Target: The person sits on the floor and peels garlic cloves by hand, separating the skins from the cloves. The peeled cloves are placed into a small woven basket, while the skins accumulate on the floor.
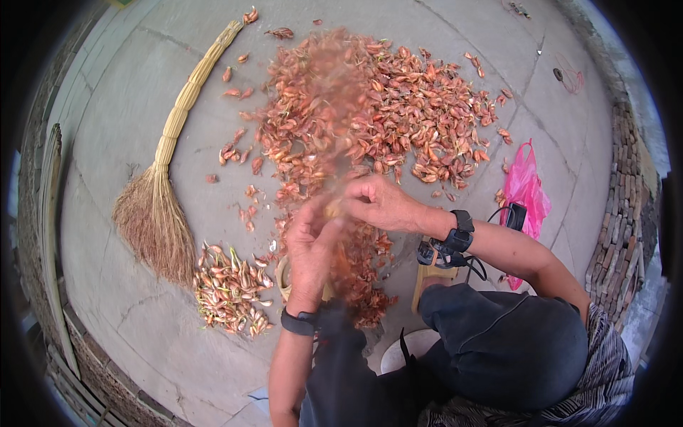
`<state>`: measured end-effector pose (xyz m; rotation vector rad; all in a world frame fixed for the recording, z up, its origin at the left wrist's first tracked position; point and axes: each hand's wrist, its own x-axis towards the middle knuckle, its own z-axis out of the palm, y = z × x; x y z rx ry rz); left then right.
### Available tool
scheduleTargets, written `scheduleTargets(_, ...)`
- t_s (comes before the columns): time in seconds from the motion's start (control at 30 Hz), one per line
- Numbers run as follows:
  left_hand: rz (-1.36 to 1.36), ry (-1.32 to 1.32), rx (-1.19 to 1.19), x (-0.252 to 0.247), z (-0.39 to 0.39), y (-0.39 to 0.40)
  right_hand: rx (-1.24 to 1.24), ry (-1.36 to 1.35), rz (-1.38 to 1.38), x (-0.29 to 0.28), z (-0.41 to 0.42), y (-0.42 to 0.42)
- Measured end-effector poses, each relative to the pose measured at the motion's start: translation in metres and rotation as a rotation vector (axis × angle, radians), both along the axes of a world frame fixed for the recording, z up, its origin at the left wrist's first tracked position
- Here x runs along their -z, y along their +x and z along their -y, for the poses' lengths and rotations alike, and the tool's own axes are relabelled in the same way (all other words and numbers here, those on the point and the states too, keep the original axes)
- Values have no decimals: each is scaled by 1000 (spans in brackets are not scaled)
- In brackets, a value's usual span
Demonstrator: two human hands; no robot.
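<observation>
My left hand is raised over the floor with its thumb and fingers closed around a small yellowish bulb, probably a shallot. The fingertips of my right hand are pinched together at the same bulb; a blurred streak down the middle of the view hides the exact contact. Beyond both hands spreads a large heap of reddish-brown shallots in dry skins, some with green sprouts. Loose papery skins lie beneath my hands, between my feet. To the left is a smaller pile of paler, cleaned-looking shallots.
A straw broom lies at the left, its bristles touching the smaller pile. A pink plastic bag and a black device with a cable are on the right. Stacked bricks line the right edge; a wooden pole lies far left.
</observation>
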<state>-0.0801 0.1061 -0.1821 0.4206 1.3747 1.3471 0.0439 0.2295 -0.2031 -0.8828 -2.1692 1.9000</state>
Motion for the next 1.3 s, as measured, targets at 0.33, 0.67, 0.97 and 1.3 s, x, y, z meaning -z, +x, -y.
scheduleTargets(0.33, 12, 93, -177, 4, 12, 20, 162, -283, 0, -7, 19, -2)
scheduleTargets(0.67, 57, 9, -213, 9, 15, 17, 341, -389, 5, 2, 35, -11)
scheduleTargets(0.97, 201, -41, -198, 8, 16, 15, -30, 43, -8, 6, 20, 4)
scheduleTargets(1.3, 111, -27, -168, 16, 17, 16, 97, 239, -94, 11, 25, -3)
